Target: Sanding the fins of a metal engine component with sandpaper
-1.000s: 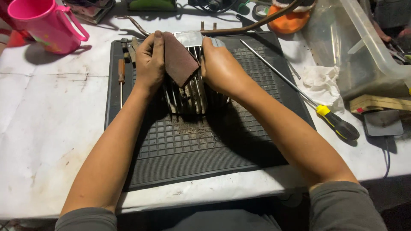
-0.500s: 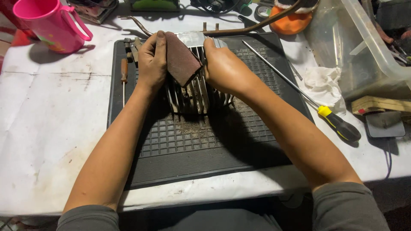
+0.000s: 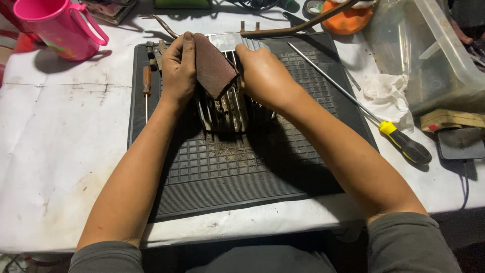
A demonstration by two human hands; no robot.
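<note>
Now, step: you are rubbing the finned part (image 3: 230, 108) with a brown sanding sheet (image 3: 213, 65), top centre of the frame, on the black mat (image 3: 242, 177).
Left hand: your left hand (image 3: 179, 65) grips the sheet against the part's top.
Right hand: your right hand (image 3: 262, 76) clasps the part's far side, steadying it.
Next move: judged, it calls for firm pressure and a steady hold, so the part cannot rock.
Packages: clear plastic tub (image 3: 429, 50), upper right; no label readable.
Others: pink jug (image 3: 55, 25), upper left; yellow-handled screwdriver (image 3: 399, 139), right.
</note>
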